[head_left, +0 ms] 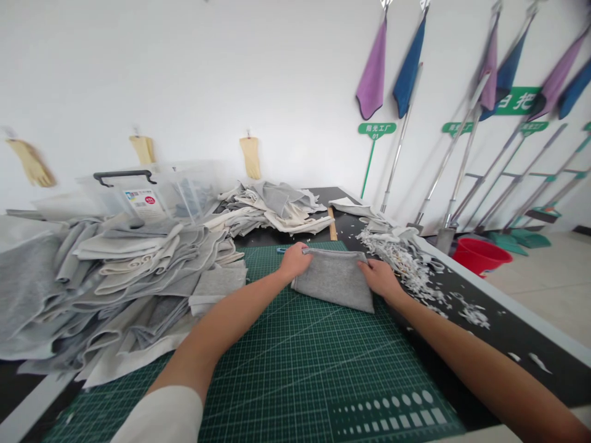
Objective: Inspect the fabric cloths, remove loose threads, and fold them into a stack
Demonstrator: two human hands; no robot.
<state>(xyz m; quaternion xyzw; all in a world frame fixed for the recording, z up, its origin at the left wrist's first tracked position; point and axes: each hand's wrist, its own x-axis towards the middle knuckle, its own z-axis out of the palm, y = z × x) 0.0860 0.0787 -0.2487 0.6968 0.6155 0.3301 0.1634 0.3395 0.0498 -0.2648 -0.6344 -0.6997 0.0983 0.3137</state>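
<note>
A folded piece of grey fabric [335,280] is stretched between my two hands over the green cutting mat [286,363]. My left hand [295,261] is closed on its upper left corner, and my right hand [379,278] pinches its upper right edge. The fabric's lower edge hangs close to the mat; whether it touches I cannot tell. Just behind my left hand, part of a small blue tool [281,250] shows on the mat, mostly hidden.
Grey and white fabric pieces [138,264] are heaped left. Another fabric pile [277,206] lies at the back beside a wooden ruler [332,224]. White scraps [406,261] cover the right side. A clear plastic box [138,194] stands behind; a red bucket [480,255] is beyond the table's right edge.
</note>
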